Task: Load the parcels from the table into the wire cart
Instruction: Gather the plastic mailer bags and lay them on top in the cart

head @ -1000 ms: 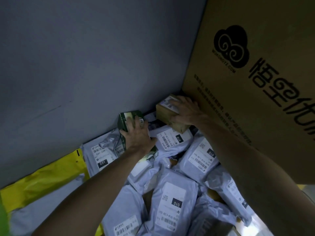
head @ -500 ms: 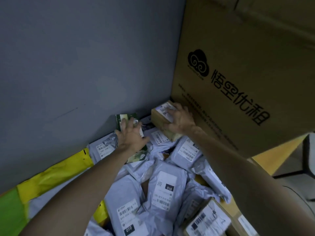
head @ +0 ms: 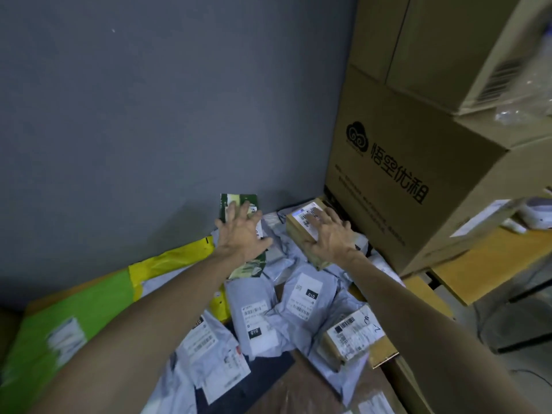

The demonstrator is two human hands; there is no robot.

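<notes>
Bare forearms [head: 167,318] — hands [head: 242,234] seemingly ungloved.

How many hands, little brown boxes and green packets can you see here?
Hands: 2, left hand and right hand
Small brown boxes: 2
Green packets: 1
Total: 5

the wooden table [head: 427,297] is carrying grey parcels [head: 304,294] lying just nearer than the right hand [head: 331,237], a big carton [head: 418,162] standing right of it.

green packet [head: 239,201], brown box [head: 294,228], grey mailers [head: 254,297], grey wall [head: 149,115]
</notes>
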